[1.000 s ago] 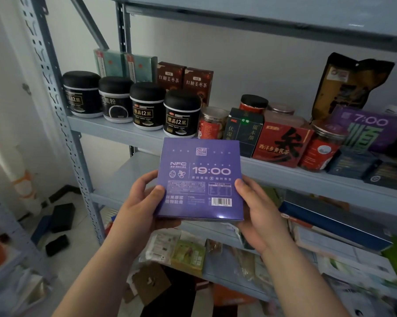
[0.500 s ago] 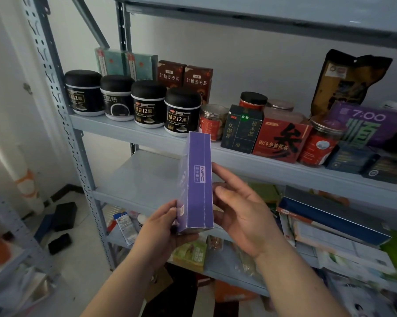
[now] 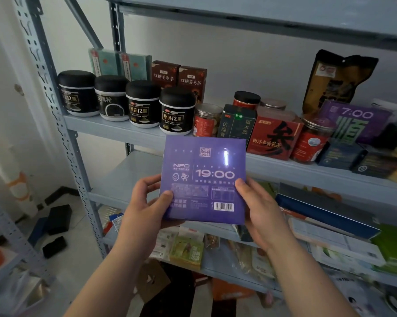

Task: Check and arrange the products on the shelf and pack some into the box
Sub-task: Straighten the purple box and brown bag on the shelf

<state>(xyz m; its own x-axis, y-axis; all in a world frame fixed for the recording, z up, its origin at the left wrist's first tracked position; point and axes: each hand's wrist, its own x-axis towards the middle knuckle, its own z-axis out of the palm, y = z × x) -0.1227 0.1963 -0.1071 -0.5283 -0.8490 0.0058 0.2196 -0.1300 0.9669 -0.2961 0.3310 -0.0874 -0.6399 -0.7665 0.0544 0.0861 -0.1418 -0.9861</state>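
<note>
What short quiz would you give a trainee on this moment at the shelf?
1. True or false: the left hand and the right hand both grip the purple box, thumbs on its printed face.
2. Which time is printed large on that box? A) 7:00 B) 19:00 C) 12:00
3. How many black-lidded tubs stand in a row at the left end of the shelf behind the box?
Key: 1 true; 2 B; 3 four.
</note>
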